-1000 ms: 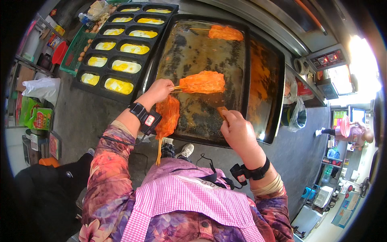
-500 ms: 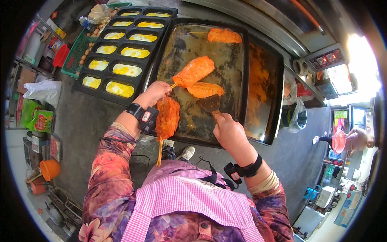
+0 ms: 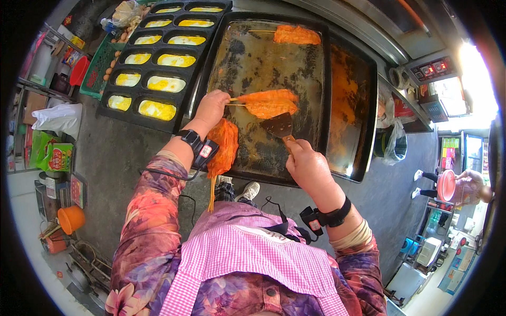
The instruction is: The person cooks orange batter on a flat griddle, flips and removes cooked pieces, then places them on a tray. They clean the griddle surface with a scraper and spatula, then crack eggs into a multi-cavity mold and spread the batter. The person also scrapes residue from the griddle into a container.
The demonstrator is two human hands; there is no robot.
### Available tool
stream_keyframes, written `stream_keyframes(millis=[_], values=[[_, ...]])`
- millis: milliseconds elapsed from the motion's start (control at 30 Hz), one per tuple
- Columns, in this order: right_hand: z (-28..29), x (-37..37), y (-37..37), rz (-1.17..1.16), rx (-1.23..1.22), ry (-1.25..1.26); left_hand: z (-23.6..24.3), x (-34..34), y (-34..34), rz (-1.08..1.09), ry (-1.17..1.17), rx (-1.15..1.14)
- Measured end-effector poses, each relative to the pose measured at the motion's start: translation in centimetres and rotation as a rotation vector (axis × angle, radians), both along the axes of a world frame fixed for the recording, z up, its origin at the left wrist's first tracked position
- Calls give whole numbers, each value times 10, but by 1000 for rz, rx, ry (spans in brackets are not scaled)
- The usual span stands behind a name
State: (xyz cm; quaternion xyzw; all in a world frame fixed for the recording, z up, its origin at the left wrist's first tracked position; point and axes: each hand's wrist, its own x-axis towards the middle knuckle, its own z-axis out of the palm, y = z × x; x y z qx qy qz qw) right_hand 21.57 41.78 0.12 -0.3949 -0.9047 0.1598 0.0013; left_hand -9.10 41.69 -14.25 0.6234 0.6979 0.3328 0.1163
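Left hand (image 3: 212,108) pinches at the bare ends of two orange skewers (image 3: 271,109); we cannot tell whether both sticks are in its grip. Right hand (image 3: 311,166) is closed round the handle of a spatula (image 3: 279,125), blade at the near edge of the closer skewer; whether it goes under, we cannot see. The pair sits side by side mid-tray (image 3: 253,63); a third skewer (image 3: 297,35) lies toward the far end. Step in hand, we judge: arranging this pair with the blade. Next move seems to call for a low, flat spatula and steady sticks
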Motion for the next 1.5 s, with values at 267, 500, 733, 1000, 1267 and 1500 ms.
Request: stream_keyframes(millis=[267,500,733,1000,1267,1500], values=[[12,15,7,-87,-48,154,-17,0,7,-95,332,-96],[27,27,12,-138,-56,216,18,-2,19,-261,431,-222],[32,37,10,-194,-91,261,79,-15,-16,-356,81,-384],[33,32,14,-168,-89,302,89,-8,-165,161,-489,-611],[15,-3,41,-149,-14,338,58,29,-222,271,-380,-544],[-15,-51,106,-161,176,231,52,21,-220,184,-405,-630]])
